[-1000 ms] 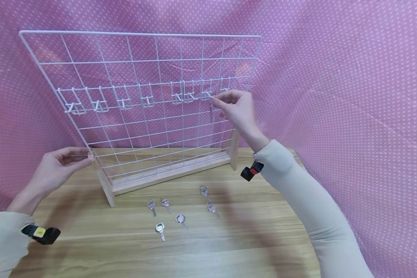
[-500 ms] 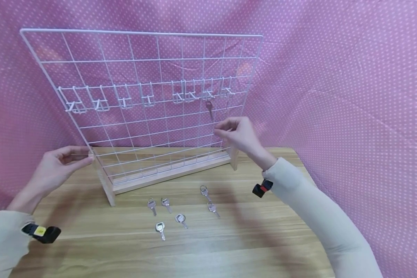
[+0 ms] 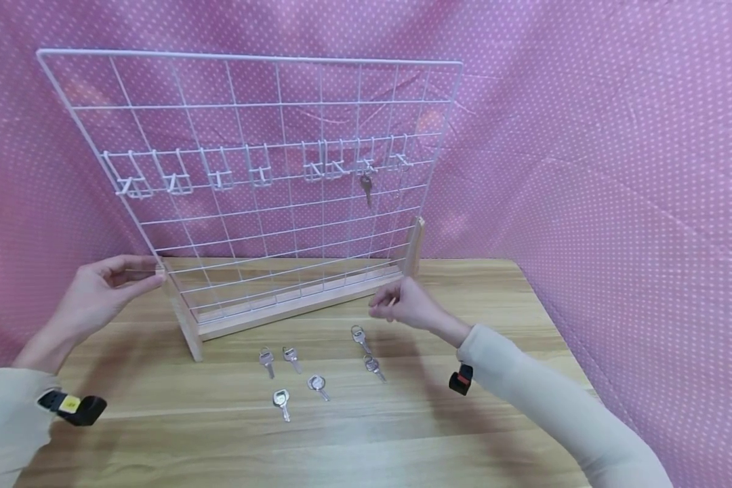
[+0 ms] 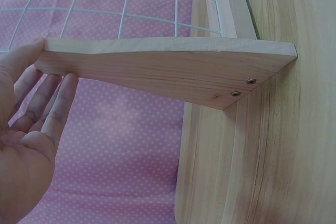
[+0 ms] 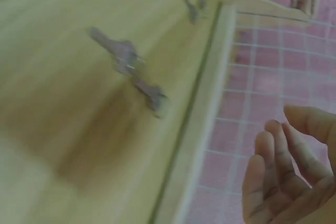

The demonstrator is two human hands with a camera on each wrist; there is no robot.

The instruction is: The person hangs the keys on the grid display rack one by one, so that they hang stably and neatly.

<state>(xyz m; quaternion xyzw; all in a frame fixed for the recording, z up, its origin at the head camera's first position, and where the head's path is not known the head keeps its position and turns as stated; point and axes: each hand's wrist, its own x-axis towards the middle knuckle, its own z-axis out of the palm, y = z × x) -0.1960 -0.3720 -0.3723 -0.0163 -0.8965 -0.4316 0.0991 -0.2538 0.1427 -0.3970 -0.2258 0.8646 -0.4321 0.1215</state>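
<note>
A white wire grid rack (image 3: 238,105) stands upright on a wooden base, with a row of white hooks across it. My left hand (image 3: 106,285) pinches the top of its left wooden side piece (image 4: 142,66), thumb on one face and fingertips on the other. A key (image 3: 367,190) hangs from a hook toward the right. My right hand (image 3: 409,305) is low in front of the base, fingers loosely bent and holding nothing, as the right wrist view also shows. Just below it lie two keys with rings, the nearer key (image 3: 359,338) and a second key (image 3: 373,367).
Several more keys lie on the wooden table (image 3: 463,434), among them a key (image 3: 282,404) toward the front. The right wooden side piece (image 3: 416,247) stands behind my right hand. Pink dotted cloth (image 3: 616,169) hangs at the back and sides.
My right hand has let go of the key, which now hangs from the hook, and has come down toward the table. The left hand stays on the side piece.
</note>
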